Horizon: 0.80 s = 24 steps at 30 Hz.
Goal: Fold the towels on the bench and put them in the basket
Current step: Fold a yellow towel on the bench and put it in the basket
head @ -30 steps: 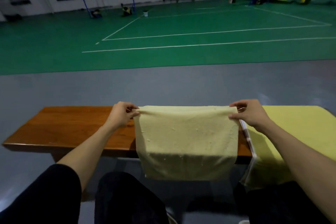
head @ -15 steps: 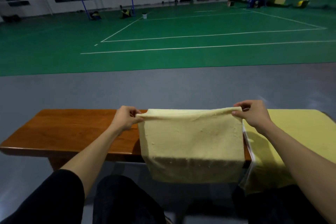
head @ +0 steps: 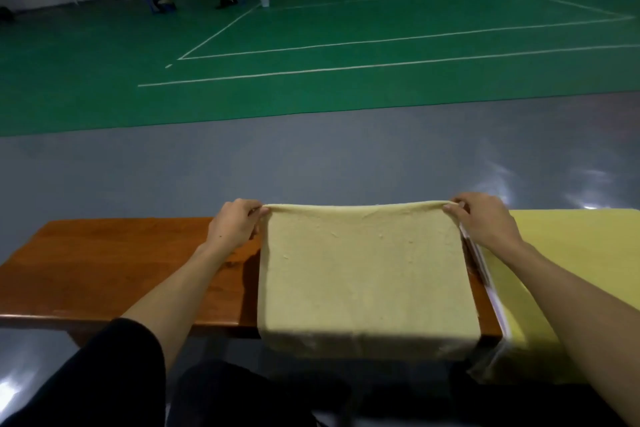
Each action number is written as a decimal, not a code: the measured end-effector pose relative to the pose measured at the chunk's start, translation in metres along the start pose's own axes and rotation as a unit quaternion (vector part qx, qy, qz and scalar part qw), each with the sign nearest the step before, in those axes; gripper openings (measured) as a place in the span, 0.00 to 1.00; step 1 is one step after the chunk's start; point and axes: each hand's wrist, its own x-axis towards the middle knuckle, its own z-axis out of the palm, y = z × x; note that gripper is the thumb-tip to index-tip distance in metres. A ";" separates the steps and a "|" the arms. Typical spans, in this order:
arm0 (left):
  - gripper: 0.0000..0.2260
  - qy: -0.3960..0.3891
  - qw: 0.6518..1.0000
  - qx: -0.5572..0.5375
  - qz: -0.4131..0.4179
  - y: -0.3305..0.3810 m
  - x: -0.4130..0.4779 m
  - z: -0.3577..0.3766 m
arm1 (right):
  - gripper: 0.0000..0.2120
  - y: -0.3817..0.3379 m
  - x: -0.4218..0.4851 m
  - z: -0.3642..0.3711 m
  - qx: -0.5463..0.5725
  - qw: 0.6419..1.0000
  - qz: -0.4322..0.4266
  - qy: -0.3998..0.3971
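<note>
A pale yellow towel (head: 363, 274) lies across the brown wooden bench (head: 114, 270), its near end hanging a little over the front edge. My left hand (head: 235, 224) pinches its far left corner. My right hand (head: 485, 222) pinches its far right corner. The far edge is stretched taut between both hands at the bench's back edge. A second yellow towel (head: 571, 253) is spread on the bench to the right, partly under my right forearm. No basket is in view.
Beyond the bench lie a grey floor (head: 311, 163) and a green sports court with white lines (head: 346, 45). Net posts and bags stand far back. My dark-clothed knees sit below the bench's front edge.
Both hands have carried the towel's far edge away from me, and less of the towel hangs over the bench's front edge. The camera has tilted down.
</note>
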 end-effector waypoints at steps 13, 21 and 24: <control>0.10 0.076 0.942 -0.313 -0.089 0.047 0.149 0.001 | 0.04 -0.046 0.143 0.002 0.445 0.885 0.133 0.023; 0.08 0.142 0.841 -0.500 -0.152 0.065 0.120 -0.025 | 0.10 -0.063 0.127 -0.032 0.519 0.835 0.173 0.060; 0.04 0.147 0.835 -0.496 -0.187 0.055 0.085 -0.012 | 0.05 -0.061 0.091 -0.017 0.494 0.848 0.188 0.044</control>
